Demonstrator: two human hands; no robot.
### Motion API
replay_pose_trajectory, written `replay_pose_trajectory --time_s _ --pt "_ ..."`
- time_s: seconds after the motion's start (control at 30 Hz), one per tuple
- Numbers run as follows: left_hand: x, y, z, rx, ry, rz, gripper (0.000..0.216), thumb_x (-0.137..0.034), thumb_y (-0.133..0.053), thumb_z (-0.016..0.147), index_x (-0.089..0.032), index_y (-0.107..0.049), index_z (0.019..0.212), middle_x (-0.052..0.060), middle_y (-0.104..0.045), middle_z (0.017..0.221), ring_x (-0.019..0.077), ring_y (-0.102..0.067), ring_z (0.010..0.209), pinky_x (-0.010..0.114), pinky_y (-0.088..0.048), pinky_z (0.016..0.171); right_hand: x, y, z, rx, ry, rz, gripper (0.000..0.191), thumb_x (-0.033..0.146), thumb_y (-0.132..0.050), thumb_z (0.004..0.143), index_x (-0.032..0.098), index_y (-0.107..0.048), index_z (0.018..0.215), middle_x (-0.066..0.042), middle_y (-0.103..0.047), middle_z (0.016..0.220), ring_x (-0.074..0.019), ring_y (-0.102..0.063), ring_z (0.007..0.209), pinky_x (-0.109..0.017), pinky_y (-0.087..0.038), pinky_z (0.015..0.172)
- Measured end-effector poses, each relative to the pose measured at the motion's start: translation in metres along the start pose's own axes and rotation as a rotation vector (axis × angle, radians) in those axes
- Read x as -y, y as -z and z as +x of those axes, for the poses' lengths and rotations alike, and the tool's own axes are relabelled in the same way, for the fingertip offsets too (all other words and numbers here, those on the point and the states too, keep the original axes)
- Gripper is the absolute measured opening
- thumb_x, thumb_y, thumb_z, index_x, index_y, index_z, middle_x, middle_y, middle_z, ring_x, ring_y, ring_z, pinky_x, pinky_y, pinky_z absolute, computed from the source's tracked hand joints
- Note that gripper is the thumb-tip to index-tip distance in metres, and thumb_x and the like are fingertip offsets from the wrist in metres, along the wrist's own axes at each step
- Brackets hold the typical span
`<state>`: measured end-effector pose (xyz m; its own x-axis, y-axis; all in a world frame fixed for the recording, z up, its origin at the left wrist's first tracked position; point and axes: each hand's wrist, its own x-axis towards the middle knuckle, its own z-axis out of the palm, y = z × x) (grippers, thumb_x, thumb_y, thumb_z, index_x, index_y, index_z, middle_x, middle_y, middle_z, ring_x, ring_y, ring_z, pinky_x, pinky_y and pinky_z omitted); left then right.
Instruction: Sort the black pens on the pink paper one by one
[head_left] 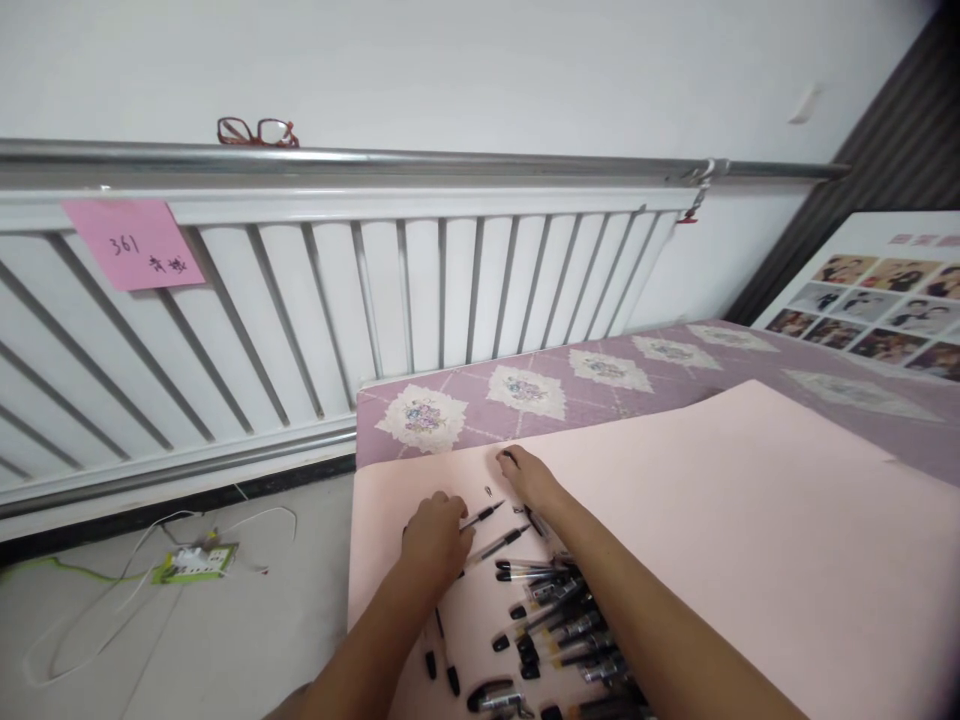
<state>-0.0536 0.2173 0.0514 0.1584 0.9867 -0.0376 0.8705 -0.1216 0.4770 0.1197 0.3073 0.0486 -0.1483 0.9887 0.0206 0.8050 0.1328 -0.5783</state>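
My left hand is curled knuckles-up on a large pink sheet, its fingers closed around the end of a black pen that points right. My right hand reaches further forward on the sheet, fingers bent, with a small dark piece at its fingertips that I cannot make out. A tiny dark part lies between the two hands. A pile of several black pens and loose black caps lies on the sheet under my right forearm.
The pink sheet covers a purple flower-patterned cloth. A white radiator with a pink note and red glasses stands behind. A green power strip with cables lies on the floor. A photo board leans at right.
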Motion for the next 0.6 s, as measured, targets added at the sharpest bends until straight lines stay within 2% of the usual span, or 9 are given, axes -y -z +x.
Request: replay_pose_trajectory --time_s 0.1,0.2,0.37,0.47,0.6 --pt "0.011 0.01 -0.018 -0.074 0.008 -0.091 0.022 -0.029 -0.045 0.08 -0.02 -0.059 0.094 0.006 -0.058 0.097 0.0206 -0.053 0.09 0.029 -0.04 0.077 -0.003 0.001 0.002 0.026 -0.006 -0.008 0.024 0.032 -0.051 0.088 0.016 -0.057 0.104 -0.005 -0.06 0.106 -0.0172 -0.059 0.09 -0.039 -0.049 0.079" --pt "0.034 0.013 -0.034 -0.245 0.049 -0.347 0.02 -0.03 -0.044 0.079 -0.02 -0.059 0.088 0.004 -0.06 0.087 0.017 -0.054 0.072 0.029 -0.042 0.069 -0.006 0.001 0.004 0.047 -0.024 -0.026 0.025 0.032 -0.051 0.087 0.017 -0.056 0.107 -0.005 -0.059 0.108 -0.0179 -0.059 0.091 -0.038 -0.05 0.078" --pt "0.074 0.009 -0.037 -0.367 0.221 -0.613 0.023 -0.035 -0.048 0.076 -0.019 -0.061 0.086 0.004 -0.063 0.082 0.0183 -0.056 0.071 0.031 -0.043 0.068 -0.014 -0.001 0.006 0.02 -0.115 -0.06 0.026 0.032 -0.052 0.087 0.017 -0.055 0.108 -0.005 -0.059 0.108 -0.0178 -0.06 0.09 -0.038 -0.05 0.077" --pt "0.083 0.01 -0.031 -0.409 0.269 -0.676 0.026 -0.038 -0.048 0.075 -0.019 -0.061 0.087 0.003 -0.064 0.078 0.0188 -0.057 0.07 0.03 -0.043 0.066 -0.018 -0.004 0.006 -0.018 -0.151 -0.065 0.025 0.031 -0.051 0.087 0.017 -0.055 0.109 -0.005 -0.058 0.111 -0.0177 -0.059 0.092 -0.038 -0.05 0.078" --pt "0.081 0.012 -0.025 -0.442 0.268 -0.712 0.027 -0.039 -0.05 0.074 -0.018 -0.062 0.085 0.003 -0.063 0.074 0.0183 -0.057 0.068 0.029 -0.043 0.064 -0.02 -0.011 0.004 -0.046 -0.166 -0.052 0.024 0.031 -0.051 0.087 0.016 -0.056 0.106 -0.005 -0.06 0.105 -0.0166 -0.06 0.088 -0.037 -0.05 0.076"
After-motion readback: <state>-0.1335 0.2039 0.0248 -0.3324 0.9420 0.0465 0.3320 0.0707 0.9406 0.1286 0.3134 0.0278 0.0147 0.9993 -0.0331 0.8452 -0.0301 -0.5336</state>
